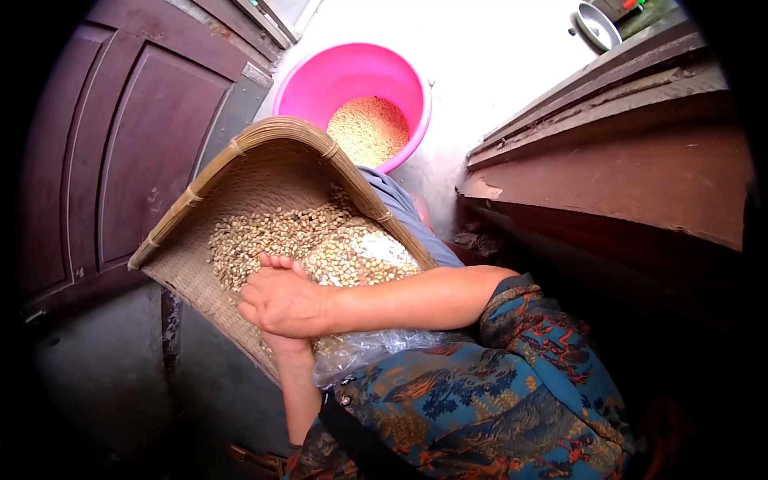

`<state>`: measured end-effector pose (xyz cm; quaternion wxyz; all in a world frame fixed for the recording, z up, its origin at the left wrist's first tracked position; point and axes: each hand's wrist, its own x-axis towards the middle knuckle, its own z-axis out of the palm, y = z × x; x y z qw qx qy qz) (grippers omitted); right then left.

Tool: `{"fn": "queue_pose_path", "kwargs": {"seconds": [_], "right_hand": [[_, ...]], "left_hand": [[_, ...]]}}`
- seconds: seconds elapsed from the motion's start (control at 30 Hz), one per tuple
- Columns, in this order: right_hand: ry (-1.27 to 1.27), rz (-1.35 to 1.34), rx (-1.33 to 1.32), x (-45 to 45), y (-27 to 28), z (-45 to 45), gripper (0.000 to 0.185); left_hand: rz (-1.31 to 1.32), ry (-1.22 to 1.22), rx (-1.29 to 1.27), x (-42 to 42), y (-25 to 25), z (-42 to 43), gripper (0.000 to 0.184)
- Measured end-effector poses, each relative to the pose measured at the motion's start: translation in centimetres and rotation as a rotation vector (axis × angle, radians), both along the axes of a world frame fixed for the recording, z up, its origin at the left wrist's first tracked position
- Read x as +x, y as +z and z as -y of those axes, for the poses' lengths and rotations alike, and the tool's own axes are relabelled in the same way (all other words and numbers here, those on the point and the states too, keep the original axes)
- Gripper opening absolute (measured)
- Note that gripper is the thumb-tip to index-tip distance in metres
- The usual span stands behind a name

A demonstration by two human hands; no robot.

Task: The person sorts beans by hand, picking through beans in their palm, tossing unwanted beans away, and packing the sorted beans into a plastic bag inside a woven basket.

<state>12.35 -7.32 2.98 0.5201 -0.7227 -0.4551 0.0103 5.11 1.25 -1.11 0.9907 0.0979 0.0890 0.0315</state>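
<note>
A woven bamboo scoop basket (228,180) lies tilted across my lap, with pale beans (248,240) spread inside. A clear plastic bag (376,346) holding similar beans rests in its near right part. My right hand (284,302) reaches in from the right and lies across my left hand (284,342), its fingers curled over it beside the bag. My left hand comes up from below and is mostly hidden under the right one. Fingertips show just past the right hand, against the beans; whose they are is unclear.
A pink basin (308,84) with orange-yellow grains (368,132) stands on the pale floor beyond the basket. A brown panelled door (160,152) is at the left. Wooden boards (624,172) extend along the right. A round metal pan (598,26) lies at the top right.
</note>
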Motion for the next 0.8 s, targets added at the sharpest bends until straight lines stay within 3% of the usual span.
{"fn": "queue_pose_path", "kwargs": {"seconds": [0.37, 0.5, 0.6, 0.67, 0.7, 0.73, 0.77, 0.8], "right_hand": [[-0.024, 0.330, 0.016, 0.1, 0.2, -0.1, 0.012], [-0.026, 0.458, 0.055, 0.2, 0.8, 0.2, 0.012], [0.083, 0.119, -0.058, -0.5, 1.7, 0.4, 0.022], [0.039, 0.047, 0.191, 0.0, 0.8, -0.3, 0.028], [0.212, -0.218, 0.120, 1.2, 2.2, 1.1, 0.044], [0.179, -0.541, 0.124, 1.3, 3.4, 1.5, 0.050], [0.194, -0.840, 0.167, 2.2, 4.1, 2.0, 0.046], [0.174, -0.860, 0.323, 2.9, 3.9, 2.0, 0.041]], "left_hand": [[-0.130, 0.061, 0.148, -0.9, 0.2, -0.2, 0.043], [0.122, -0.002, 0.194, 0.0, 2.0, 0.4, 0.041], [-0.139, 0.147, 0.242, -0.4, 2.3, 0.3, 0.042], [-0.161, 0.126, 0.128, -0.5, 3.4, 0.1, 0.042], [-0.328, 0.160, 0.031, -1.2, 3.2, -0.7, 0.044], [-0.490, 0.203, -0.077, -1.9, 2.8, -1.4, 0.046], [-0.218, 0.136, -0.221, -1.9, 2.6, -1.7, 0.048], [0.062, 0.057, -0.349, -1.7, 2.3, -1.6, 0.050]]}}
